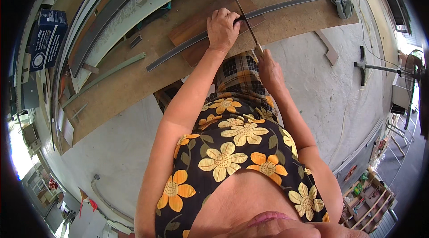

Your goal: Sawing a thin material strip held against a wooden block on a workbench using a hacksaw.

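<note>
A long, narrow dark grey strip (292, 4) lies across a reddish-brown wooden board (190, 32) on the workbench. My left hand (223, 31) grips the strip near its middle, fingers curled over it and pressing down. In my right hand (271, 71) is the light handle of a handsaw. The thin blade of the handsaw (237, 2) points away from me and crosses the strip just right of my left fingers. Whether its teeth have cut into the strip cannot be seen.
Long panels and strips (129, 7) are stacked at the bench's far left. A green strip (111, 76) and short offcuts lie on the brown benchtop (120, 99). A grey clamp-like tool (342, 5) sits by the strip's right end. On the right stands a fan (413, 70).
</note>
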Demonstrator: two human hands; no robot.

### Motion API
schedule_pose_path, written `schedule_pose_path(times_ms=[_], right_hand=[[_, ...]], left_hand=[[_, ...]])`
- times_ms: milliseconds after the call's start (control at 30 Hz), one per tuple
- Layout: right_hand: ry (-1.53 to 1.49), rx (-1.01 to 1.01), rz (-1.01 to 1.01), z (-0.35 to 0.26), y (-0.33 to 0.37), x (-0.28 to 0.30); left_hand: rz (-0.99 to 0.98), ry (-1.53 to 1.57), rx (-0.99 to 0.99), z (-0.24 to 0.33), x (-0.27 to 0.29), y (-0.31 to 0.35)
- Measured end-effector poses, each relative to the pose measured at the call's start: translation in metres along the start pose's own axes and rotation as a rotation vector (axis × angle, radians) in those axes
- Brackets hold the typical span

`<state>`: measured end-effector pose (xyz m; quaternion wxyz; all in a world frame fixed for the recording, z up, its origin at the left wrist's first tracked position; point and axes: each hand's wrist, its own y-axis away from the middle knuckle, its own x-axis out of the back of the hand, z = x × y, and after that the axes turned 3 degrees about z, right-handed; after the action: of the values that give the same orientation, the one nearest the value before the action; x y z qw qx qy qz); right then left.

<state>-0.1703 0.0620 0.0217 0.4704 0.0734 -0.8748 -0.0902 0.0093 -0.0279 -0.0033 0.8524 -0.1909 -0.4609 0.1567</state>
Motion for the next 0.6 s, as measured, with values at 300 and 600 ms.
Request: schedule_pose_path(times_ms=[300, 600], right_hand=[[-0.004, 0.100, 0.043, -0.017, -0.040, 0.001], [0.033, -0.051, -0.039, -0.006, 0.002, 0.007]], left_hand=[[-0.001, 0.007, 0.014, 0.002, -0.001, 0.001], [-0.014, 0.012, 0.022, 0.001, 0.001, -0.001]])
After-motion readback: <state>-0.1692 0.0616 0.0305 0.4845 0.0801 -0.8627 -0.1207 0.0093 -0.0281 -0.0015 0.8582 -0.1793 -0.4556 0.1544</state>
